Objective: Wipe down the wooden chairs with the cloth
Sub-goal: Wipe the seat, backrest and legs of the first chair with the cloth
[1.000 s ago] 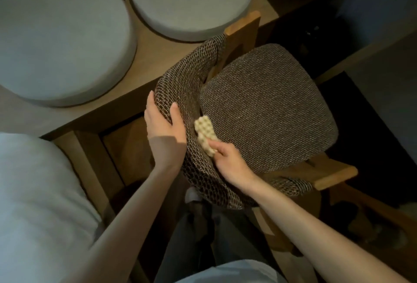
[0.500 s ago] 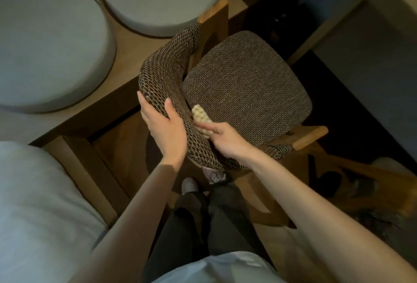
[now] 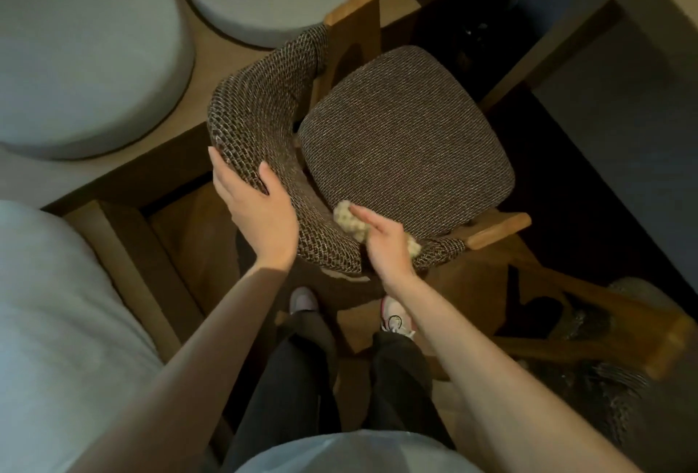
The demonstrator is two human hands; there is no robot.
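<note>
Cloth (image 3: 345, 216) slid toward armrest (image 3: 498, 229) under flat right hand (image 3: 385, 246), left hand (image 3: 260, 216) gripping backrest (image 3: 260, 117)

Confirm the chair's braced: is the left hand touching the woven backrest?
Touching. Head view shows the left hand cupping the backrest, thumb over its top.

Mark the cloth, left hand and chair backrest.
cloth (image 3: 344, 216): head view, exposed cream end.
left hand (image 3: 260, 216): head view, back of hand.
chair backrest (image 3: 260, 106): head view, woven curved top.
</note>
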